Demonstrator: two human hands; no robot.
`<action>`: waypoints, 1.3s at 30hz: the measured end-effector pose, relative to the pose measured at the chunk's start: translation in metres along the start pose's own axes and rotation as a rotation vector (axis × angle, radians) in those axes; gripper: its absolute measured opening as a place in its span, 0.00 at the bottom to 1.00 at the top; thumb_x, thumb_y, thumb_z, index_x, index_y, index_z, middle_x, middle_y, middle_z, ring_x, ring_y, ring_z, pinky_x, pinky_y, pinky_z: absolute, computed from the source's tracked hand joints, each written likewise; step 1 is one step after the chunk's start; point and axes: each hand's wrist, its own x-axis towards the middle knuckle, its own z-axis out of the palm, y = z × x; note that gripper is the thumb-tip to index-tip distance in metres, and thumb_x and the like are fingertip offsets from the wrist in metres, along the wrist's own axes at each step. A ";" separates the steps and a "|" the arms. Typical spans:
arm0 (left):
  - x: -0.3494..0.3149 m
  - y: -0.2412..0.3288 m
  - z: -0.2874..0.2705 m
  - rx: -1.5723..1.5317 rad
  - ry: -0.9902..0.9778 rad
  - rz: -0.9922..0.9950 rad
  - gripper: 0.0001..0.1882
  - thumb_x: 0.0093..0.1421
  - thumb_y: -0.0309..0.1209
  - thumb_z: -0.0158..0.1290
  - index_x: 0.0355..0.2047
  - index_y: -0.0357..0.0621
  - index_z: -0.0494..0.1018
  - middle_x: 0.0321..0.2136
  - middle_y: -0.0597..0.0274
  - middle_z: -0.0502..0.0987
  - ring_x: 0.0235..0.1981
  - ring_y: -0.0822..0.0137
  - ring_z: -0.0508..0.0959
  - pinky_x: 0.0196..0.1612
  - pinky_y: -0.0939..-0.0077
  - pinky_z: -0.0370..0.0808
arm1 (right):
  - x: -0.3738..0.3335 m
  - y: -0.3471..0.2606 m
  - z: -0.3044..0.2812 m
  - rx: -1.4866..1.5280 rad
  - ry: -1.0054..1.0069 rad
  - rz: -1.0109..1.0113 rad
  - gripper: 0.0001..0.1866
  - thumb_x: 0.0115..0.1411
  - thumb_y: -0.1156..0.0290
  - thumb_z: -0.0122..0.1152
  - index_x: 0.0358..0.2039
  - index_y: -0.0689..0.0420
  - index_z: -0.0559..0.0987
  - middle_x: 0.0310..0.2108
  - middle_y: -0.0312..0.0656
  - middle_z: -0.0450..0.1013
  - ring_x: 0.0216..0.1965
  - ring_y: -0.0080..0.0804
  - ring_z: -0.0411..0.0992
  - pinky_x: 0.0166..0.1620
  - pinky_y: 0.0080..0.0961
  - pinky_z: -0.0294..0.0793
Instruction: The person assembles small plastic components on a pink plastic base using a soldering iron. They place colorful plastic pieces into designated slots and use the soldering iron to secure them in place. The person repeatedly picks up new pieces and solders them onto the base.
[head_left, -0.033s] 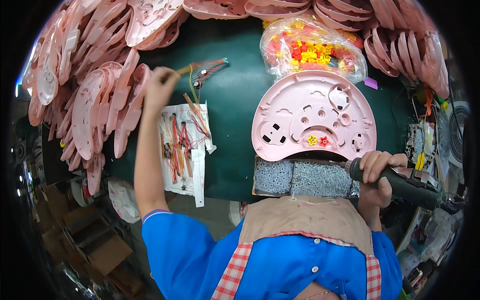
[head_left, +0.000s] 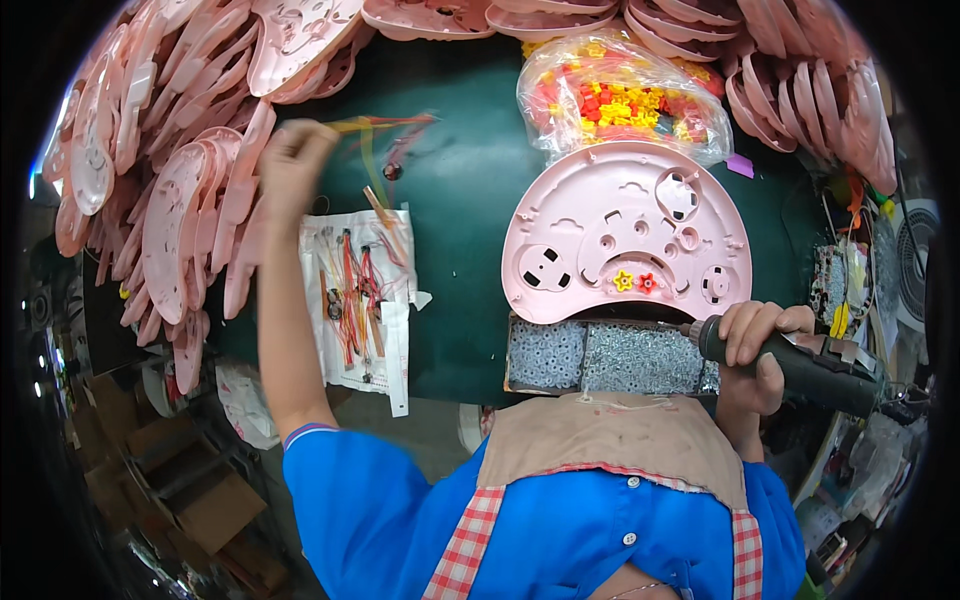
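Note:
My left hand [head_left: 297, 160], blurred by motion, is closed on the end of a wire harness [head_left: 388, 123]. Its red, yellow and dark wires trail to the right above the green table, with a small dark round part among them. Below lies a white bag [head_left: 396, 350] with more wires [head_left: 350, 300] on it. My right hand [head_left: 752, 345] grips a dark electric screwdriver [head_left: 828, 375], its tip pointing left. Beside that tip, a pink plastic shell [head_left: 625, 225] lies hollow side up. A yellow star-shaped piece [head_left: 623, 280] and a red one [head_left: 647, 282] sit inside it.
Below the shell stands a box with small grey washer-like rings [head_left: 546, 352] and metal screws [head_left: 640, 358]. A clear bag [head_left: 625, 100] of yellow and red pieces lies behind it. Stacked pink shells [head_left: 180, 230] crowd the left, the back and the far right.
My left hand has moved a little left and toward me, drawing the wire harness with it. The right hand, screwdriver and shell have stayed in place.

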 end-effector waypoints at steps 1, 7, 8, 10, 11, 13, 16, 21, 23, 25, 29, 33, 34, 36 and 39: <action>0.017 0.038 -0.027 -0.356 0.009 -0.067 0.03 0.66 0.28 0.61 0.34 0.43 0.81 0.26 0.68 0.78 0.26 0.74 0.74 0.37 0.81 0.72 | 0.000 -0.001 0.000 -0.005 0.017 0.003 0.21 0.63 0.66 0.67 0.51 0.54 0.68 0.24 0.37 0.71 0.24 0.29 0.69 0.37 0.32 0.71; 0.063 0.104 -0.036 -0.354 -0.248 0.233 0.10 0.72 0.28 0.53 0.46 0.37 0.83 0.47 0.53 0.83 0.49 0.62 0.83 0.60 0.66 0.78 | -0.001 -0.008 0.005 -0.012 0.012 0.018 0.21 0.63 0.65 0.66 0.51 0.53 0.67 0.24 0.37 0.71 0.25 0.29 0.69 0.38 0.32 0.71; 0.071 0.136 -0.063 -0.539 -0.190 0.389 0.14 0.74 0.31 0.51 0.50 0.37 0.81 0.50 0.52 0.83 0.48 0.63 0.83 0.57 0.67 0.80 | 0.001 -0.008 0.006 0.011 -0.006 0.029 0.21 0.63 0.65 0.67 0.51 0.53 0.67 0.24 0.36 0.71 0.25 0.29 0.69 0.38 0.32 0.71; 0.052 0.162 -0.057 -0.728 -0.178 0.309 0.13 0.73 0.30 0.51 0.49 0.36 0.80 0.44 0.55 0.84 0.43 0.66 0.84 0.50 0.73 0.81 | -0.004 -0.010 0.006 0.017 0.015 0.037 0.21 0.63 0.65 0.67 0.50 0.52 0.67 0.23 0.36 0.71 0.26 0.28 0.70 0.38 0.32 0.72; 0.041 0.157 -0.027 -0.633 -0.211 0.179 0.13 0.70 0.28 0.55 0.51 0.36 0.79 0.43 0.55 0.84 0.40 0.68 0.84 0.45 0.75 0.80 | -0.003 -0.011 0.006 0.014 0.021 0.034 0.21 0.63 0.65 0.68 0.50 0.52 0.67 0.23 0.36 0.71 0.26 0.28 0.70 0.38 0.32 0.72; 0.025 0.144 0.044 -0.442 -0.334 -0.054 0.19 0.63 0.23 0.63 0.54 0.35 0.77 0.41 0.56 0.85 0.33 0.72 0.83 0.36 0.79 0.78 | -0.006 -0.012 -0.001 0.000 0.005 0.020 0.21 0.63 0.64 0.68 0.50 0.52 0.67 0.23 0.36 0.71 0.26 0.28 0.70 0.38 0.32 0.72; 0.012 0.131 0.061 -0.742 -0.252 -0.101 0.24 0.64 0.23 0.64 0.60 0.36 0.73 0.42 0.49 0.84 0.39 0.65 0.85 0.41 0.75 0.81 | -0.009 -0.014 -0.005 0.008 0.011 0.010 0.22 0.64 0.64 0.68 0.50 0.52 0.66 0.23 0.36 0.71 0.26 0.28 0.71 0.38 0.32 0.72; 0.025 0.108 0.058 -0.704 -0.273 -0.020 0.10 0.65 0.24 0.62 0.47 0.40 0.80 0.44 0.51 0.85 0.46 0.61 0.86 0.47 0.70 0.82 | -0.009 -0.020 -0.008 -0.026 0.031 0.003 0.22 0.64 0.64 0.69 0.50 0.52 0.66 0.23 0.36 0.71 0.26 0.29 0.70 0.37 0.32 0.72; 0.022 0.149 0.057 -0.885 -0.148 -0.008 0.09 0.66 0.24 0.61 0.46 0.39 0.81 0.43 0.55 0.85 0.45 0.65 0.85 0.53 0.70 0.80 | -0.008 -0.019 -0.005 -0.040 0.089 -0.002 0.22 0.63 0.64 0.69 0.50 0.52 0.66 0.22 0.36 0.71 0.25 0.29 0.70 0.37 0.32 0.72; 0.018 0.126 0.064 -0.649 -0.220 -0.005 0.06 0.67 0.23 0.61 0.43 0.39 0.82 0.41 0.57 0.85 0.44 0.68 0.84 0.55 0.71 0.79 | -0.011 -0.022 -0.004 -0.026 0.098 0.004 0.23 0.63 0.64 0.70 0.50 0.52 0.66 0.22 0.36 0.71 0.25 0.29 0.71 0.38 0.32 0.73; 0.028 0.112 0.053 -0.822 -0.111 0.059 0.03 0.70 0.24 0.58 0.41 0.43 0.81 0.39 0.56 0.85 0.42 0.65 0.85 0.49 0.71 0.82 | -0.012 -0.021 -0.010 0.002 0.066 0.013 0.24 0.62 0.65 0.71 0.50 0.53 0.66 0.22 0.37 0.72 0.25 0.29 0.71 0.38 0.33 0.73; 0.042 0.131 0.041 -0.981 -0.273 0.110 0.05 0.73 0.26 0.54 0.43 0.45 0.80 0.43 0.50 0.86 0.46 0.55 0.86 0.54 0.60 0.84 | -0.008 -0.021 -0.011 -0.007 0.073 0.015 0.24 0.61 0.65 0.71 0.50 0.53 0.66 0.22 0.37 0.72 0.25 0.29 0.72 0.38 0.33 0.73; 0.044 0.137 0.034 -0.924 -0.251 0.205 0.05 0.73 0.26 0.54 0.44 0.45 0.80 0.43 0.50 0.86 0.46 0.55 0.86 0.55 0.60 0.84 | -0.007 -0.021 -0.011 -0.007 0.083 0.013 0.24 0.61 0.66 0.71 0.50 0.53 0.66 0.22 0.37 0.72 0.25 0.29 0.72 0.38 0.33 0.73; 0.041 0.179 -0.012 -0.896 -0.177 0.270 0.07 0.73 0.28 0.54 0.45 0.42 0.81 0.43 0.48 0.86 0.45 0.55 0.87 0.55 0.59 0.84 | -0.005 -0.019 -0.013 0.032 0.097 0.004 0.23 0.62 0.66 0.71 0.50 0.53 0.66 0.22 0.37 0.72 0.26 0.29 0.72 0.38 0.32 0.73; 0.035 0.177 0.034 -0.435 -0.291 0.422 0.10 0.74 0.27 0.53 0.48 0.34 0.78 0.44 0.46 0.85 0.45 0.55 0.86 0.54 0.59 0.85 | -0.007 -0.022 -0.015 -0.046 0.112 -0.017 0.23 0.62 0.66 0.70 0.51 0.53 0.66 0.22 0.37 0.72 0.26 0.29 0.72 0.38 0.32 0.73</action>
